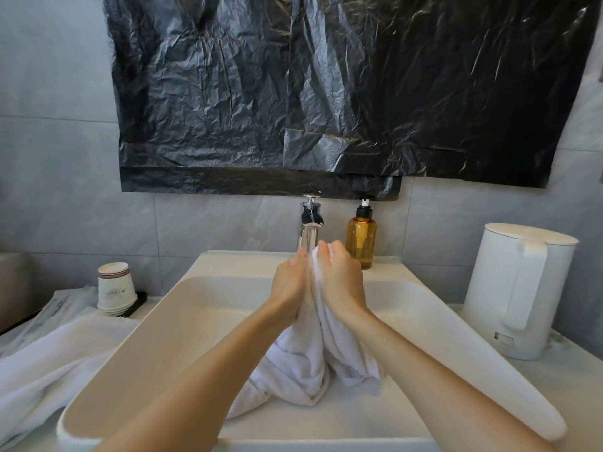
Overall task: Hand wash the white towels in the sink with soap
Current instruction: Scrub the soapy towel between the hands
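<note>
You stand at a white counter (pixel 574 383) that carries a wide rectangular sink (pixel 130 337) with rounded corners and a smooth, glossy wall. The wall behind (pixel 49 158) is covered with large grey tiles, and over them hangs a black plastic sheet (pixel 326 93), thin, very wrinkled and shiny.

At the far rim of the sink a chrome faucet (pixel 310 223) stands upright. Just to its right is the soap bottle (pixel 361 239), amber and see-through, with a black pump on top. On the right side of the counter there is a white kettle (pixel 518 288), round, matte, with a broad handle. On the left, a stack of paper cups (pixel 115 288) stands upside down. Near it the second towel (pixel 49 360) lies on the counter, with its edge hanging over the left rim of the sink.

Your two forearms reach over the basin and hide part of its bottom. The white towel (pixel 303 363) is in the sink: its lower part rests on the bottom in thick soft folds, and its upper part is pulled up into a bunch in front of the faucet. Your left hand (pixel 290 285) closes on this bunch from the left side. Your right hand (pixel 339 278) grips it from the right, with the fingers curled over the top of the cloth. The two hands press against each other with the terry fabric between them
</note>
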Demonstrator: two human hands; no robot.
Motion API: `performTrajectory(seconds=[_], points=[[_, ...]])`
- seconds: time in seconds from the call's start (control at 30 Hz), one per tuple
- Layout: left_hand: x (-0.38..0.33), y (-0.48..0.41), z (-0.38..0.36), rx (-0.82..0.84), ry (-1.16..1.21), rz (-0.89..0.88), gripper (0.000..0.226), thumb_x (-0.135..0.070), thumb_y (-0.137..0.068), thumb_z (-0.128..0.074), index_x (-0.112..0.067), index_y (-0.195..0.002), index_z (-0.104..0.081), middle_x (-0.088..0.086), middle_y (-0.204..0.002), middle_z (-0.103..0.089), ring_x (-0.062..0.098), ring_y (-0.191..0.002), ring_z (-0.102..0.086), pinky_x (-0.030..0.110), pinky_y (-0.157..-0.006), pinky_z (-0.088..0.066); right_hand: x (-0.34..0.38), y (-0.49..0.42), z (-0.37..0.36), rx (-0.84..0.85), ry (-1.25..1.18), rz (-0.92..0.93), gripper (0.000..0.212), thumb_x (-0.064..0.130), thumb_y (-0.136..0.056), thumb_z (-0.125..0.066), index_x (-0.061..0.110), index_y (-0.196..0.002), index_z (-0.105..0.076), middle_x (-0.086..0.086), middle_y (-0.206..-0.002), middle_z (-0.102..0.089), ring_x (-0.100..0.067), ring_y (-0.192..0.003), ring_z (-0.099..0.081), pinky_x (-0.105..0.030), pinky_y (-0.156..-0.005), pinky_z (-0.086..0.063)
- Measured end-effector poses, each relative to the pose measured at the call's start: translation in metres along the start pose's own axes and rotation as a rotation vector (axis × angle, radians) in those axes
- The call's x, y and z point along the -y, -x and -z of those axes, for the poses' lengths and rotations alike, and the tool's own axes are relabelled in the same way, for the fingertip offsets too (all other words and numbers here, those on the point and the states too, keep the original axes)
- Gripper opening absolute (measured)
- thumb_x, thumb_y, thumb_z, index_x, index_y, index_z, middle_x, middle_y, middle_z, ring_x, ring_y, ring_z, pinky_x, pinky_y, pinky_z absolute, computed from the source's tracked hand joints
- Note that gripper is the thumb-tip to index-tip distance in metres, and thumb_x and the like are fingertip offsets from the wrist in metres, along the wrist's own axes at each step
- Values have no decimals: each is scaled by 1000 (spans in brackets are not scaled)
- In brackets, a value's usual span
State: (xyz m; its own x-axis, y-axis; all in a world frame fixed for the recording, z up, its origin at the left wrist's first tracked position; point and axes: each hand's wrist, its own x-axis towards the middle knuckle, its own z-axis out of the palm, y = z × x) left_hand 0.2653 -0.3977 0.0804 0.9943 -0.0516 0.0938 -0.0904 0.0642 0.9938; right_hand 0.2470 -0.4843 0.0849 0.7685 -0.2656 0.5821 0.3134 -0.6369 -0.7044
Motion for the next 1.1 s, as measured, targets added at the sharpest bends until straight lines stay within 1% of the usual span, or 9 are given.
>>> performTrajectory(seconds=[0.17, 0.33, 0.43, 0.5, 0.6, 0.73, 0.87, 1.0, 1.1], points=[[0, -2, -4, -23, -54, -64, 44, -35, -105, -32, -11, -90, -65, 5, -80, -66, 17, -76, -62, 27, -59, -45, -1, 15, -1, 85, -10, 96, 35, 43, -101, -38, 15, -82, -47, 0, -70, -55, -19, -70, -56, -33, -59, -41], [4, 2, -7, 29, -69, -118, 46, -40, -106, -31, -11, -99, -67, 10, -93, -70, 21, -87, -66, 30, -72, -50, -6, -2, 5, 10, -28, -19, 35, 39, -102, -36, 15, -81, -50, -1, -74, -55, -22, -76, -55, -34, -66, -40], [-2, -6, 0, -53, -62, -74, 48, -35, -106, -30, -9, -80, -61, 17, -85, -68, 24, -77, -62, 30, -62, -47, 3, 19, -1, 110, -12, 152, 33, 37, -102, -38, 18, -76, -43, 4, -64, -48, -12, -62, -48, -24, -54, -35], [-4, -4, 1, -53, -31, -27, 48, -36, -106, -29, -9, -86, -63, 12, -79, -66, 23, -74, -62, 28, -59, -46, 1, 9, -2, 118, 6, 103, 32, 37, -103, -35, 18, -80, -46, 3, -68, -50, -13, -66, -49, -23, -55, -36], [0, 1, -4, 11, -30, -41, 48, -41, -106, -30, -11, -94, -66, 10, -84, -68, 24, -81, -65, 33, -72, -50, -3, -6, 2, 28, -11, -47, 33, 37, -104, -31, 13, -91, -50, -4, -82, -57, -23, -83, -57, -34, -69, -43], [-4, -2, 0, -57, -41, -79, 51, -36, -107, -29, -14, -74, -62, 6, -72, -64, 21, -74, -61, 30, -63, -46, 3, 22, -4, 81, 13, 148, 27, 34, -103, -35, 16, -85, -45, 2, -70, -53, -15, -68, -54, -28, -56, -38], [0, 5, -4, 21, -80, -112, 50, -38, -107, -26, -19, -81, -65, 3, -75, -67, 16, -72, -63, 30, -68, -49, -4, -6, 2, 10, 15, -49, 30, 35, -104, -32, 15, -87, -46, 1, -76, -53, -20, -77, -54, -29, -60, -37], [-3, 5, -2, -40, -88, -153, 52, -33, -107, -27, -16, -71, -60, 3, -70, -63, 15, -68, -59, 29, -62, -45, 0, 12, -3, 81, 31, 120, 27, 37, -102, -36, 14, -90, -45, 4, -72, -53, -14, -69, -54, -21, -54, -37], [-2, 7, -4, 3, -77, -149, 46, -29, -106, -30, -11, -76, -60, 6, -72, -63, 18, -70, -60, 30, -61, -46, -6, -1, -1, 94, -11, 40, 28, 38, -102, -36, 16, -88, -47, 3, -75, -55, -12, -71, -55, -20, -58, -38]])
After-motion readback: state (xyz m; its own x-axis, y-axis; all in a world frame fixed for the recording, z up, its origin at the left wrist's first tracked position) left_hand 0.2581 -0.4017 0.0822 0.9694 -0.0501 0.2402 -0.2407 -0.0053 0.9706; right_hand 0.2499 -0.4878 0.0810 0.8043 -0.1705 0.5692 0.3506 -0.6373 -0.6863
